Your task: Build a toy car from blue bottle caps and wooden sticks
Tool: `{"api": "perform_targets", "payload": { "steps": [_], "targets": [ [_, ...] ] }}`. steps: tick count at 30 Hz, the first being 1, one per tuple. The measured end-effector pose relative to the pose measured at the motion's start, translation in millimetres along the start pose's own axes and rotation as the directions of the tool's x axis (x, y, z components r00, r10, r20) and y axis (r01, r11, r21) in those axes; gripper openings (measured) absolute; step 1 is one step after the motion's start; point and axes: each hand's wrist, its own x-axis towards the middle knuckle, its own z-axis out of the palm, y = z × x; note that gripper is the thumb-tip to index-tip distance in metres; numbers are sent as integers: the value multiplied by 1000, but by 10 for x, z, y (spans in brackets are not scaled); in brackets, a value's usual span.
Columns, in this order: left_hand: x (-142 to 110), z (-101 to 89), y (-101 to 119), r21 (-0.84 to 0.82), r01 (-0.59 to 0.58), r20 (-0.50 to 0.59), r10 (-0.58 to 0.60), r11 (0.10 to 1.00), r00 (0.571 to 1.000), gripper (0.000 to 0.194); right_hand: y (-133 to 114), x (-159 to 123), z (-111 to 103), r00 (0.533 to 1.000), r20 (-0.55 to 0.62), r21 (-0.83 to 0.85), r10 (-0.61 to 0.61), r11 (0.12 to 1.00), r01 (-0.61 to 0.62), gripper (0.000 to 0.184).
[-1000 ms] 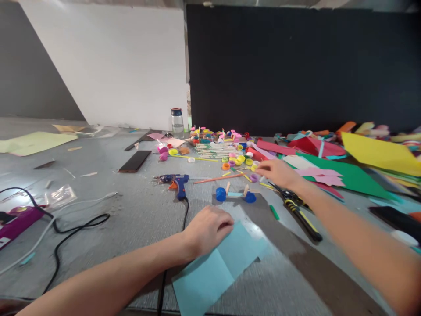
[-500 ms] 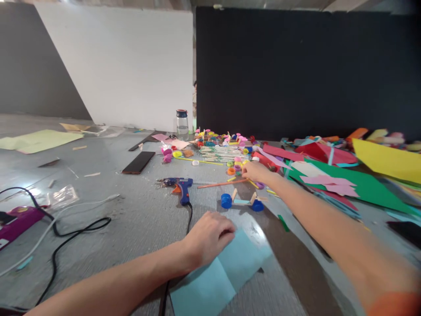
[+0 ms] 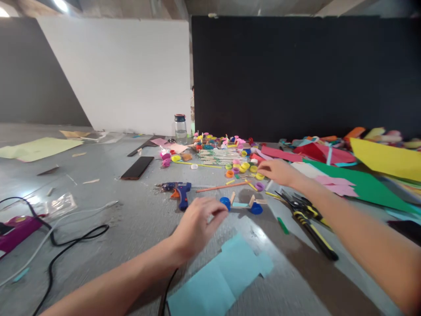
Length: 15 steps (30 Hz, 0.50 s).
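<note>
My left hand (image 3: 201, 224) is raised over the table, its fingers loosely curled with a gap before the thumb and nothing visible in them. Just beyond its fingertips stands a small piece made of blue bottle caps (image 3: 256, 208), wooden sticks and a pale blue strip. A blue glue gun (image 3: 183, 195) lies to the left of that piece. Below the hand is a folded light blue paper (image 3: 210, 281) with cut tabs. My right hand (image 3: 278, 172) reaches forward, fingers stretched down beside a yellow bottle cap (image 3: 259, 176); its thumb side is partly hidden.
Yellow-handled pliers (image 3: 307, 224) lie beneath my right forearm. Coloured sheets, including a green one (image 3: 365, 184), cover the right side. A phone (image 3: 137, 168), a water bottle (image 3: 180, 127) and a purple power strip (image 3: 21, 232) with cables are on the left.
My left hand has lifted off the light blue paper and moved up and left. My right hand has shifted right, uncovering yellow caps; the pliers now show more fully.
</note>
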Motion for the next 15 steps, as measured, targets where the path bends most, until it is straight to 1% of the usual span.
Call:
{"api": "perform_targets", "payload": {
  "steps": [2, 5, 7, 9, 10, 11, 13, 14, 15],
  "targets": [
    [68, -93, -37, -7, 27, -101, -27, 1000, 995, 13, 104, -278, -204, 999, -46, 11, 14, 1000, -13, 22],
    [180, -213, -70, -6, 67, -182, -67, 998, 981, 15, 267, -767, -471, 978, -196, 28, 70, 997, -66, 21],
    [262, -272, -67, -13, 103, -235, -103, 995, 967, 14, 362, -1102, -566, 939, -324, 44, 111, 994, -102, 23],
    [355, -309, -57, -8, 144, -267, -141, 989, 953, 15, 437, -1402, -573, 879, -452, 68, 149, 989, -133, 26],
    [410, -317, -57, 4, 157, -269, -151, 988, 951, 16, 468, -1528, -545, 840, -515, 85, 170, 985, -147, 26],
    [475, -317, -68, 28, 163, -253, -151, 986, 956, 16, 496, -1634, -499, 800, -568, 106, 192, 981, -160, 26],
    [640, -296, -134, 138, 152, -173, -127, 979, 977, 19, 544, -1781, -378, 718, -655, 157, 234, 972, -174, 24],
    [744, -275, -193, 232, 140, -99, -120, 963, 988, 21, 567, -1825, -313, 688, -680, 183, 254, 967, -176, 22],
    [864, -249, -270, 362, 118, -25, -117, 925, 993, 22, 591, -1854, -252, 668, -693, 208, 272, 962, -175, 21]
  ]
}}
